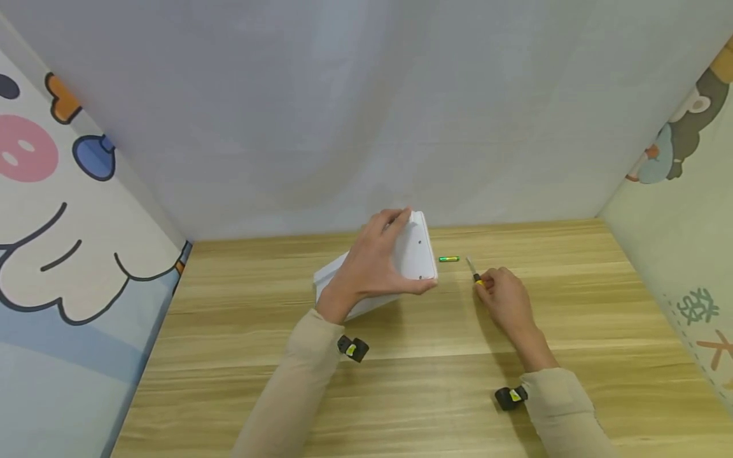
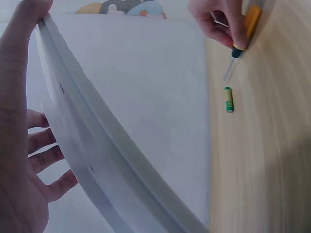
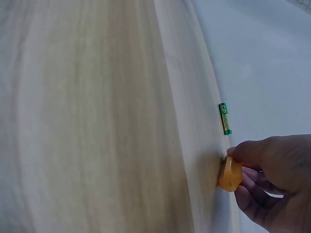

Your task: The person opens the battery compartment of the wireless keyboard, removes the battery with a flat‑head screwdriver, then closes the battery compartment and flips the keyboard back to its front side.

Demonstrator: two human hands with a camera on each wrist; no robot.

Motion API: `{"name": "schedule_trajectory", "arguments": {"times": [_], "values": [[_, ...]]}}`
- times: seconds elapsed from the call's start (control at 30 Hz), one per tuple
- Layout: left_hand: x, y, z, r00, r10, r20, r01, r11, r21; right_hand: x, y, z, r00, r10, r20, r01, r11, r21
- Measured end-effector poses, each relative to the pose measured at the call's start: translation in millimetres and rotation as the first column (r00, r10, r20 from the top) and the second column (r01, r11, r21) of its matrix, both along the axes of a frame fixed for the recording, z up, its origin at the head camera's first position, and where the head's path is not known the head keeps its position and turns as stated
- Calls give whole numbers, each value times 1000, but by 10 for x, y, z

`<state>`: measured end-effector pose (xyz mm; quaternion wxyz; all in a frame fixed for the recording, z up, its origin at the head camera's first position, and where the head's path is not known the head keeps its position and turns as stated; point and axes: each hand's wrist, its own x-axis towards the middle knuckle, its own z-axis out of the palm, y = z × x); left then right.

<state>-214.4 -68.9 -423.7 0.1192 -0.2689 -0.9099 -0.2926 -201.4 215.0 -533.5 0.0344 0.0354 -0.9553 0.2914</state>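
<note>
My left hand (image 1: 366, 264) grips a white flat case (image 1: 416, 251) by its two opposite edges, thumb on the near edge and fingers on the far one. Small dark screw holes dot the case's face, and it stands tilted up off the table. More white casing (image 1: 328, 272) shows behind the left wrist. On the right, my right hand (image 1: 506, 296) pinches a screwdriver by its orange handle (image 3: 231, 175), with the thin metal shaft (image 2: 229, 69) pointing away toward the back. A green battery (image 1: 449, 259) lies on the table between the case and the screwdriver tip.
The wood-grain table (image 1: 435, 394) runs back to a pale grey curtain (image 1: 366, 114). Side walls with cartoon prints stand at left and right. Each wrist carries a small black camera, one at the left cuff (image 1: 353, 348) and one at the right (image 1: 509, 398).
</note>
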Motion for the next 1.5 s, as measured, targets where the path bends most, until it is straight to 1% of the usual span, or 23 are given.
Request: {"name": "schedule_trajectory", "arguments": {"times": [0.13, 0.2, 0.27, 0.37, 0.47, 0.53, 0.6, 0.7, 0.8, 0.87, 1.0, 1.13, 1.23, 1.3, 1.4, 1.5], "values": [[51, -41, 61, 999, -28, 21, 26, 995, 94, 18, 10, -7, 1000, 7, 5, -7, 1000, -7], [80, -60, 91, 998, -47, 37, 41, 988, 147, 28, 20, -7, 1000, 8, 7, -8, 1000, -10], [103, -80, 118, 997, -65, 39, 56, 979, 198, 33, 28, -3, 1000, 9, 4, -9, 1000, -12], [120, -115, 166, 996, -86, 18, 78, 961, 266, 27, 34, 8, 1000, 14, -5, -14, 1000, -13], [126, -150, 216, 994, -109, -14, 107, 936, 336, 22, 38, 22, 1000, 17, 0, -17, 1000, -13], [132, -172, 243, 993, -114, -41, 121, 917, 380, 23, 40, 36, 1000, 17, 10, -17, 1000, -12], [142, -192, 263, 992, -104, -70, 124, 904, 409, 25, 44, 45, 1000, 20, 18, -20, 1000, -13], [156, -218, 270, 991, -78, -106, 116, 892, 437, 30, 57, 52, 1000, 21, 23, -21, 1000, -20], [163, -240, 268, 991, -68, -115, 115, 873, 475, 31, 72, 55, 1000, 23, 16, -23, 999, -28], [162, -254, 265, 991, -72, -114, 120, 852, 510, 27, 79, 57, 1000, 25, 11, -25, 999, -29], [158, -275, 249, 990, -94, -104, 137, 801, 582, 21, 77, 68, 1000, 28, -3, -28, 999, -26], [166, -283, 236, 988, -116, -103, 155, 748, 645, 5, 36, 89, 998, 32, -59, -34, 999, -33], [179, -281, 230, 986, -128, -112, 169, 711, 682, -23, -17, 119, 995, 46, -94, -51, 997, -58], [184, -276, 229, 984, -134, -121, 180, 691, 700, -49, -55, 137, 992, 70, -102, -78, 994, -82], [188, -273, 237, 980, -151, -131, 198, 663, 722, -83, -113, 152, 988, 136, -78, -146, 981, -132], [192, -272, 261, 976, -170, -136, 214, 639, 739, -103, -188, 152, 971, 237, -36, -239, 950, -199]]}}
